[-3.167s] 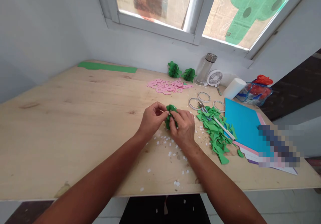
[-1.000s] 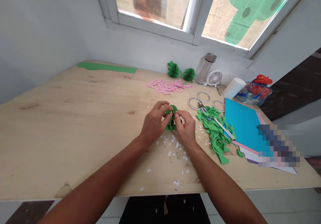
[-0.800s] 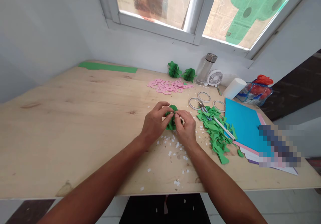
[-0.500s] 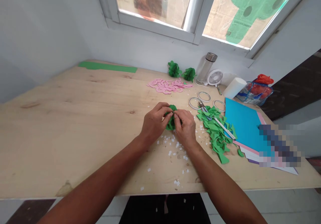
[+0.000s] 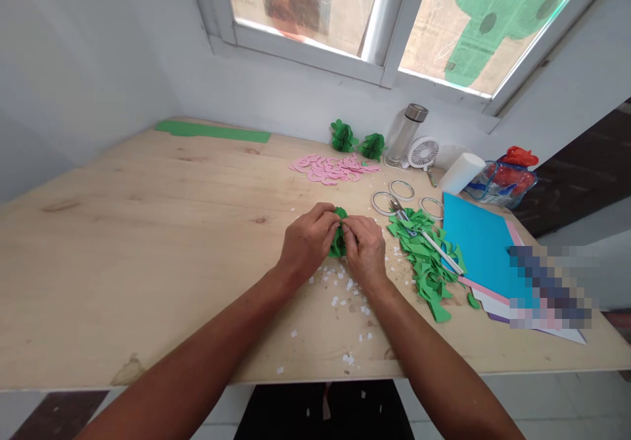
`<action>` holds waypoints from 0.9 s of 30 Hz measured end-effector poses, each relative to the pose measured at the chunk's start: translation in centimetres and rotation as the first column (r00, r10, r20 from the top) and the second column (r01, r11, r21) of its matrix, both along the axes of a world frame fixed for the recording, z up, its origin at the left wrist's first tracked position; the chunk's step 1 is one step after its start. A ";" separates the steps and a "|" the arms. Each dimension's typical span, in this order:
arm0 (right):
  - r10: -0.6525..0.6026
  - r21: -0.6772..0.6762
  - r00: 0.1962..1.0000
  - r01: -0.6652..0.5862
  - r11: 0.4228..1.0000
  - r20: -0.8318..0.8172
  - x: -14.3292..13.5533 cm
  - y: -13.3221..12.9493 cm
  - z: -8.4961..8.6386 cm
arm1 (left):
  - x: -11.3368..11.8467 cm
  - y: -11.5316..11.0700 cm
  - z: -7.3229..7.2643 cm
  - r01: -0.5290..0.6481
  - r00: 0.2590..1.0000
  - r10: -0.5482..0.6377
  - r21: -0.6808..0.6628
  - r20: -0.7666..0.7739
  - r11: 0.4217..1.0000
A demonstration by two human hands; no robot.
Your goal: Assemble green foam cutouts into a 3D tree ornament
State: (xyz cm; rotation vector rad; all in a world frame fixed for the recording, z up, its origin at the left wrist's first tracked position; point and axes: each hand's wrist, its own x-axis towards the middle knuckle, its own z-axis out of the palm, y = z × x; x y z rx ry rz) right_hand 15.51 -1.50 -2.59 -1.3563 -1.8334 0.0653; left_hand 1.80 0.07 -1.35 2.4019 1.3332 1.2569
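Note:
Between my two hands is a green paper piece (image 5: pixel 338 246), made of layered cut-outs and partly covered by my fingers. My left hand (image 5: pixel 308 239) closes on its left side, thumb and fingers pinched near the top. From the right, my right hand (image 5: pixel 365 246) pinches the same piece, its fingertips almost meeting those of the left. Small white paper bits (image 5: pixel 349 283) lie scattered below the hands. Beyond them is a heap of pink paper cut-outs (image 5: pixel 325 169), with two finished-looking green paper balls (image 5: pixel 344 136) against the wall.
Right of my hands lie green scraps (image 5: pixel 426 262) with scissors (image 5: pixel 400 211) on top, and rolls of tape (image 5: pixel 401 190). Coloured sheets (image 5: pixel 480 243) are farther right. A glass bottle (image 5: pixel 407 137), small fan (image 5: pixel 422 152) and white roll (image 5: pixel 462 173) stand behind. A green strip (image 5: pixel 211 131) lies far left.
My left hand has shifted slightly, its fingers turning in closer around the green paper piece. The right hand stays nearly still.

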 end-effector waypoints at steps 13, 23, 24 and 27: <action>0.003 0.001 0.999 -0.003 1.000 -0.034 -0.2 -0.1 0.2 | 0.0 0.0 0.3 0.005 1.000 -0.004 -0.031 0.028 1.000; 0.009 -0.025 0.995 -0.011 1.000 -0.100 -0.3 -0.1 0.3 | 0.0 0.3 0.5 0.062 0.976 -0.025 -0.164 0.218 0.985; 0.005 -0.029 0.992 -0.009 1.000 -0.124 -0.3 -0.1 0.3 | 0.0 0.4 0.5 0.079 0.964 -0.027 -0.187 0.266 0.979; -0.010 -0.048 0.976 0.000 0.999 -0.218 -0.2 0.0 0.1 | -0.1 0.7 0.4 0.127 0.914 -0.011 -0.260 0.405 0.957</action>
